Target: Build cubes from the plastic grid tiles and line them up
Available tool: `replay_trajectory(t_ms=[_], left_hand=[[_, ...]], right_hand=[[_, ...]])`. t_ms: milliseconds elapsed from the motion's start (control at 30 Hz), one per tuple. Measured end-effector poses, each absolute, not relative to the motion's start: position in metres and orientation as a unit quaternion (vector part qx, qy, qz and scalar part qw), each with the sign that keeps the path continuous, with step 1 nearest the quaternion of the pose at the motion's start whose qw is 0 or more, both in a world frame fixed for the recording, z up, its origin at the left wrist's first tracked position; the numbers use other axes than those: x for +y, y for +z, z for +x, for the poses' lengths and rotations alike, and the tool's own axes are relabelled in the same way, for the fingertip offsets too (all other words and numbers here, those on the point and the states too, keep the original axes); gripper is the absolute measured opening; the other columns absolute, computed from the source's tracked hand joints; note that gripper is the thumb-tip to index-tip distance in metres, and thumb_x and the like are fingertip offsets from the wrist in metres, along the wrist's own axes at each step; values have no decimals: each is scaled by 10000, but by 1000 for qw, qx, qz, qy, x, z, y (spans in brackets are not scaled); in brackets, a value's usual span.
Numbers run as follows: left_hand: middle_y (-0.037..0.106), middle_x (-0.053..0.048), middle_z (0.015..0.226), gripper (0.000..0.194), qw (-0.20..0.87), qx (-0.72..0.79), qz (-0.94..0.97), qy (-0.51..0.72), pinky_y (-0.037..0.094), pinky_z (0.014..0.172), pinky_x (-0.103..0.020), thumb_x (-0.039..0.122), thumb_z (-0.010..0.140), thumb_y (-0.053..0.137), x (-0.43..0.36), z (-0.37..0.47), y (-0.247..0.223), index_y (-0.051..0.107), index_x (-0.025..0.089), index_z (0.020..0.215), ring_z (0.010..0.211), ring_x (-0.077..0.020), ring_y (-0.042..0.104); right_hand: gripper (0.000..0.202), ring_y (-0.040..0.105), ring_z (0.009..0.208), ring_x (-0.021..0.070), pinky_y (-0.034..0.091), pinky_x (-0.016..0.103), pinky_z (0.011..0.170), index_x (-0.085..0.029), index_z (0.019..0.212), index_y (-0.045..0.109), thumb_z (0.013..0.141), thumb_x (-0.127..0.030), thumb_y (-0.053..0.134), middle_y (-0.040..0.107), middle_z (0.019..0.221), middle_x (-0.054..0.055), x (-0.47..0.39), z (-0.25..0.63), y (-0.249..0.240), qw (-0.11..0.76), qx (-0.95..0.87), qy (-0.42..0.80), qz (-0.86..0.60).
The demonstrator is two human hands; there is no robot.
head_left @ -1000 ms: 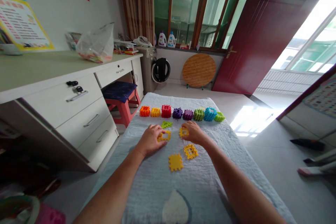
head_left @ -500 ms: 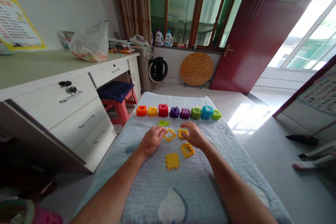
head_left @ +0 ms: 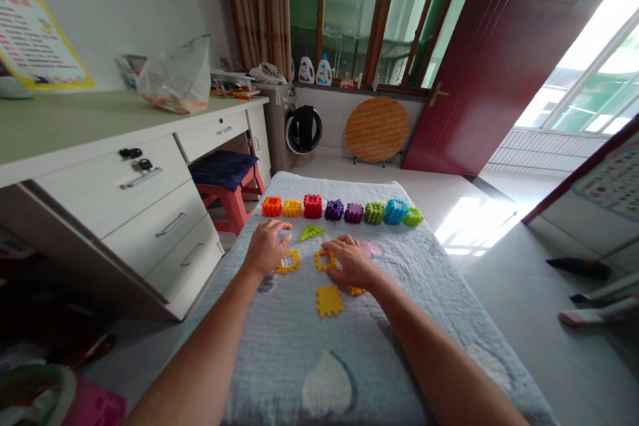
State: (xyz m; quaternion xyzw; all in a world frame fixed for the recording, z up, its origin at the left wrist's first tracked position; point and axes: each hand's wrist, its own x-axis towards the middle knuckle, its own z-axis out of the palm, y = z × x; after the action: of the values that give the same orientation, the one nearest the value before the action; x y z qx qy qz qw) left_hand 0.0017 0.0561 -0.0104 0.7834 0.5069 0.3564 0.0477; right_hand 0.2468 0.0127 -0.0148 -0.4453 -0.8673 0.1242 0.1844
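Observation:
My left hand (head_left: 267,247) is open, its fingers apart, just above and beside a yellow notched tile (head_left: 288,261) with a grid-like middle. My right hand (head_left: 353,262) has thumb and fingers around the right edge of a yellow open-framed tile (head_left: 324,261) on the cloth. Nearer to me lies a solid yellow square tile (head_left: 329,301) with toothed edges. Another yellow tile (head_left: 356,291) is mostly hidden under my right wrist. Beyond the hands is a lime-green triangular piece (head_left: 311,233).
Along the far part of the cloth-covered table (head_left: 289,359) runs a row of notched blocks, including a red block (head_left: 313,206), a purple block (head_left: 354,213) and a blue block (head_left: 395,211). A white desk (head_left: 164,210) and a red stool (head_left: 232,210) stand left.
My left hand has moved left and slightly away from me, with a yellow tile now beside it. My right hand has moved left, with the open-framed tile at its fingers.

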Motion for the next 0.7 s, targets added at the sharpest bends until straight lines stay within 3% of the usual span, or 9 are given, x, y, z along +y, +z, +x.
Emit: replay_trajectory(t_ms=[167,333,500,700], left_hand=[[651,-42,862,179,138,530,762,345,468,803,-306,320,770,536,61,-18,-6,643,184,817,835,-189,608],[630,-45,885,301,210,505,807,222,462,782,-309,443,646,659,52,-11,-1,677,204,827,837,-211,594],[606,-35,887,383,248,489,819,173,459,739,-292,432,557,712,46,-6,-1,670,208,866,825,-207,578],[583,-23,860,393,233,478,833,153,448,714,-273,388,555,707,47,-6,-5,633,200,892,799,-194,569]], right_hand=[[522,484,1036,250,377,409,913,-209,1205,541,696,-219,655,628,1109,66,21,263,-12,274,-829,114,-473],[480,534,1003,237,399,403,912,-193,1168,549,695,-179,628,627,1103,81,29,297,-9,358,-756,83,-541],[514,520,1001,238,378,384,895,-203,1189,540,687,-216,648,641,1070,60,26,300,-13,273,-784,108,-547],[582,478,1008,254,340,361,857,-208,1224,527,665,-270,679,624,1092,67,24,292,-18,176,-794,109,-572]])
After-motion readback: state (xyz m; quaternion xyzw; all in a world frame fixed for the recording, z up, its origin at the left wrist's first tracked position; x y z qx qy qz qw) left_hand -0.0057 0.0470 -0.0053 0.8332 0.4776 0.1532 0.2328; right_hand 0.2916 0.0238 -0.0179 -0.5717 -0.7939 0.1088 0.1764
